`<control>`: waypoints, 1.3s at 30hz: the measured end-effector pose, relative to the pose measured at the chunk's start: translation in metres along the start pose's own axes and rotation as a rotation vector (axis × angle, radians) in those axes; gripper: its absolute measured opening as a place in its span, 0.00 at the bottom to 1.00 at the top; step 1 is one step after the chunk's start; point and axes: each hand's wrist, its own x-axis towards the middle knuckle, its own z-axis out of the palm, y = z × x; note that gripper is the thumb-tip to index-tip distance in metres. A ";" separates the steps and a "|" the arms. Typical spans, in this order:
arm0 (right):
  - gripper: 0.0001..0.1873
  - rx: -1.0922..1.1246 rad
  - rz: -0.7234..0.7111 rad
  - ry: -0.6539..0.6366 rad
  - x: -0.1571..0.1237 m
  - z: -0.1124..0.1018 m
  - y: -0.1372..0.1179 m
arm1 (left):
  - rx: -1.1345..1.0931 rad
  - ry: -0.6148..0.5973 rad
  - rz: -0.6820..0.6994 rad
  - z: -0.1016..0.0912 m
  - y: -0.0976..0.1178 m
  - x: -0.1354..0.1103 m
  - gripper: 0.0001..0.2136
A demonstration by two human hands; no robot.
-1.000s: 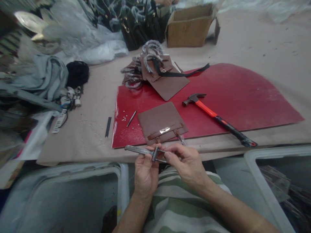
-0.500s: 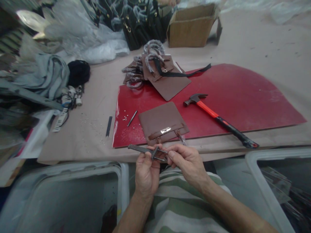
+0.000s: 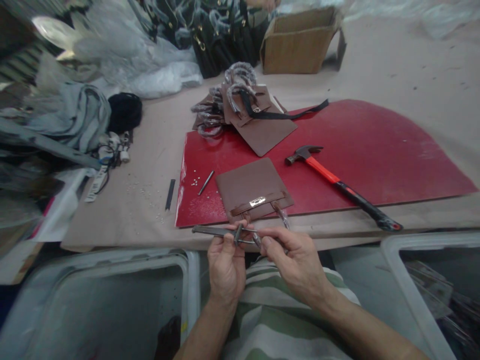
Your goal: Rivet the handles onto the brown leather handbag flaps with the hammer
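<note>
My left hand (image 3: 225, 262) and my right hand (image 3: 294, 257) are closed together on a thin dark metal strap piece (image 3: 213, 231) just below the table's front edge. A short cross part sits on the strap between my thumbs. The strap's free end sticks out to the left. Right above my hands a brown leather bag panel (image 3: 252, 189) with a silver clasp lies on the red board (image 3: 375, 145). A hammer (image 3: 337, 182) with an orange and black handle lies on the board to the right.
A pile of brown panels with wrapped handles (image 3: 240, 107) and a black strap lies at the board's far edge. A cardboard box (image 3: 300, 42) and dark bags stand behind. Small pins (image 3: 205, 182) and a black strip (image 3: 170, 194) lie left. White bins (image 3: 101, 300) flank my lap.
My hands keep working the metal strap at the same spot; the strap tilted down and levelled again. The view shifted slightly.
</note>
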 end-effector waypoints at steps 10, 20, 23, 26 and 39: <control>0.08 0.354 0.209 -0.083 -0.002 0.009 0.002 | -0.021 -0.039 -0.051 -0.005 0.000 0.000 0.10; 0.04 0.038 -0.089 0.034 -0.002 0.007 -0.005 | -0.009 -0.029 -0.024 -0.003 0.005 0.003 0.11; 0.04 0.018 -0.097 0.028 -0.001 0.006 -0.004 | -0.016 -0.023 -0.020 -0.003 0.006 0.003 0.10; 0.04 0.053 -0.060 0.001 0.000 0.005 -0.002 | -0.013 -0.027 -0.012 -0.005 0.004 0.003 0.10; 0.04 0.133 0.000 -0.012 -0.004 0.004 0.003 | -0.013 0.018 -0.007 -0.008 -0.002 0.000 0.10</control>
